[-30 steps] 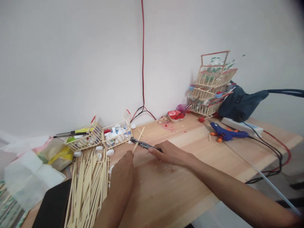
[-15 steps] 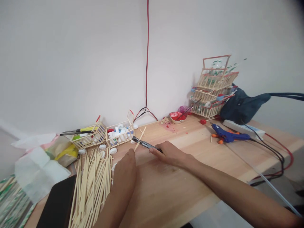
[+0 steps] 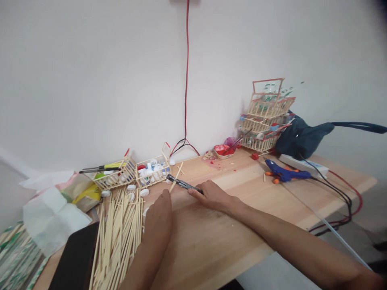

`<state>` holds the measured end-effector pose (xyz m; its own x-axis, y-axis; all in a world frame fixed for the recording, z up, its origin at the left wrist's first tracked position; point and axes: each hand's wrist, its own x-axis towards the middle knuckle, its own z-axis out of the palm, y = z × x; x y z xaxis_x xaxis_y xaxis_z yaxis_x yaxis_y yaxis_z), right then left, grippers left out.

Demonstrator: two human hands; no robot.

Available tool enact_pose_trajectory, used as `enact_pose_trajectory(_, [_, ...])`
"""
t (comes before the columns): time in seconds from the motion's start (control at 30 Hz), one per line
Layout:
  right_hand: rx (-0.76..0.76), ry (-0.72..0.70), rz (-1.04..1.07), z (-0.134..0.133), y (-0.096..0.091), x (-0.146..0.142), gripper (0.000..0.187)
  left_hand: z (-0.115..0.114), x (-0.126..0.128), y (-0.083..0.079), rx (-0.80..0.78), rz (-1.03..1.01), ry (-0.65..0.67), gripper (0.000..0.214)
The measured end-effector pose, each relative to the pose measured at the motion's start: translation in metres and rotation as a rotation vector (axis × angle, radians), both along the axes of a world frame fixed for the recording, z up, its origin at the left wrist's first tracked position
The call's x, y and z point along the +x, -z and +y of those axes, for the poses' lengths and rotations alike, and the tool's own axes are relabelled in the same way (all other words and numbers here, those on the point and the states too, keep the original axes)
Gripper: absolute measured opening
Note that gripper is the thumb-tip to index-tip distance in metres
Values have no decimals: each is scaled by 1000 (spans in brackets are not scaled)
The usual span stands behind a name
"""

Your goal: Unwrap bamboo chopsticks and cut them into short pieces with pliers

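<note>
The left hand [image 3: 159,212] is pinching the near end of a thin pale wooden stick [image 3: 179,171], slanting forward-right across the silver-and-black metal pliers [image 3: 188,185] the right hand [image 3: 214,195] is clasping.

The left hand [image 3: 159,211] and right hand [image 3: 214,195], both over the tabletop [image 3: 205,245], are bare, with slim fingers [image 3: 165,194] and rounded knuckles. The wrists [image 3: 234,202] are bare too, narrower than the hands. The left forearm [image 3: 148,253] is uncovered as far as it shows; the right forearm [image 3: 281,231], long and slender, is bare well past the tabletop's near edge, widening evenly from the wrist.
</note>
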<state>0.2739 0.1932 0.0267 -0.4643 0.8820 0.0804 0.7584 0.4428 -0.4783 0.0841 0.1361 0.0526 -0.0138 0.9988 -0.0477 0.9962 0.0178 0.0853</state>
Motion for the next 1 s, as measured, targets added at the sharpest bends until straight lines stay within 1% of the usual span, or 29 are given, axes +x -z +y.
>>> enact_pose_trajectory(0.13, [-43,-24,-56,-5,-6,-2,75,-10,-1,0,-34,14,-34,25])
enact_pose_trajectory(0.27, [-74,-60,-122,-17,-11,-10,77,-34,-6,2,-51,-28,-101,22])
enact_pose_trajectory(0.37, [-55,-91,-165,-25,-11,-18,77,-52,-9,7,-50,-106,-178,19])
enact_pose_trajectory(0.43, [-41,-117,-190,-29,-10,-21,77,-59,-10,10,-57,-137,-227,21])
enact_pose_trajectory(0.5, [-30,-122,-206,-31,-10,-23,78,-63,-9,12,-51,-145,-242,23])
enact_pose_trajectory(0.63, [10,-114,-209,-35,-11,-22,81,-64,-6,16,4,-106,-203,21])
enact_pose_trajectory(0.73, [55,-120,-209,-37,-10,-22,83,-66,-4,19,39,-86,-221,20])
enact_pose_trajectory(0.83, [76,-129,-213,-37,-8,-20,82,-69,-5,24,107,-138,-233,19])
enact_pose_trajectory(0.87, [68,-133,-203,-36,-7,-19,80,-70,-7,26,142,-199,-236,20])
enact_pose_trajectory(0.9, [55,-135,-180,-34,-6,-18,79,-70,-10,28,176,-305,-247,19])
enact_pose_trajectory(0.93, [37,-134,-142,-32,-5,-16,77,-70,-12,30,194,-470,-261,19])
enact_pose_trajectory(1.0, [1,-117,-32,-26,-5,-12,75,-69,-18,31,161,-950,-299,20])
